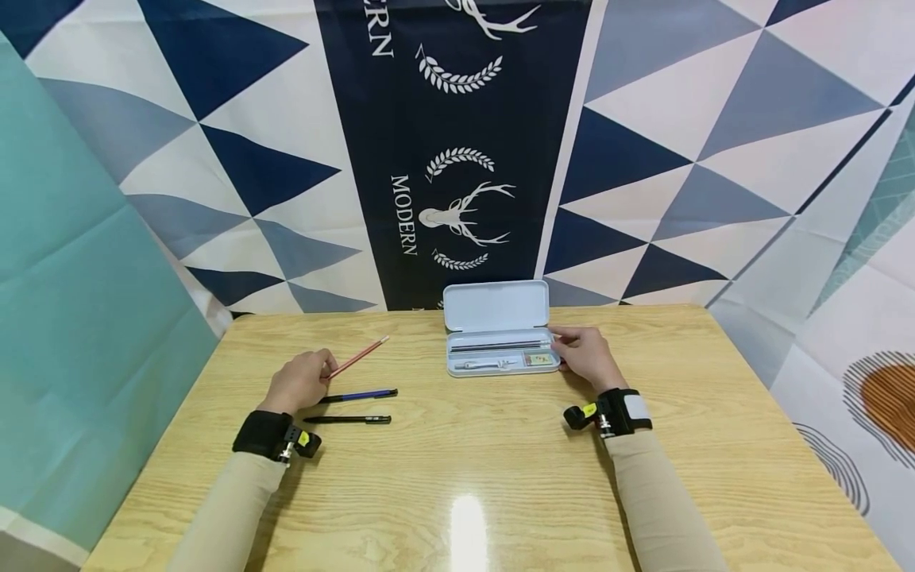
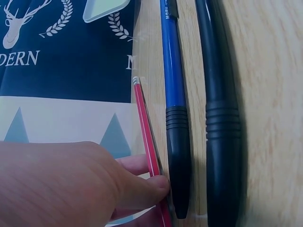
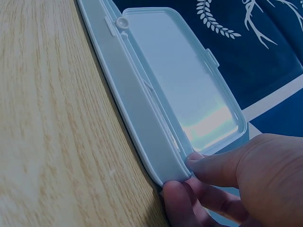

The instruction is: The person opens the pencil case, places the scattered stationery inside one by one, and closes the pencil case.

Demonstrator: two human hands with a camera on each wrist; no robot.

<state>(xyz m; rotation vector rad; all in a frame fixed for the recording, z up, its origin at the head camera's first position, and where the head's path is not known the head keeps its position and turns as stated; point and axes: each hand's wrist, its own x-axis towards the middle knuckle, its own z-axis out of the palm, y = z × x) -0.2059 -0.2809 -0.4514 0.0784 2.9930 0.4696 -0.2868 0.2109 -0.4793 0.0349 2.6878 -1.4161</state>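
My left hand [image 1: 299,381] pinches a red pencil [image 1: 360,356] between thumb and fingers near one end; its white-tipped end points away to the upper right. Just below that hand lie a blue pen [image 1: 364,395] and a black pen [image 1: 357,419], side by side on the table. At the back stands a light blue pencil case [image 1: 461,371] with its lid [image 1: 496,305] raised. My right hand [image 1: 588,355] grips the case's right end, thumb on the rim in the right wrist view. Inside the case are dark pencils [image 1: 493,346], a white compass [image 1: 486,365] and a small patterned eraser [image 1: 538,360].
The wooden table [image 1: 429,477] ends at the back against a patterned cloth [image 1: 457,119] of triangles and deer heads. A teal cloth [image 1: 86,278] hangs along the left side. The raised lid is close to the back cloth.
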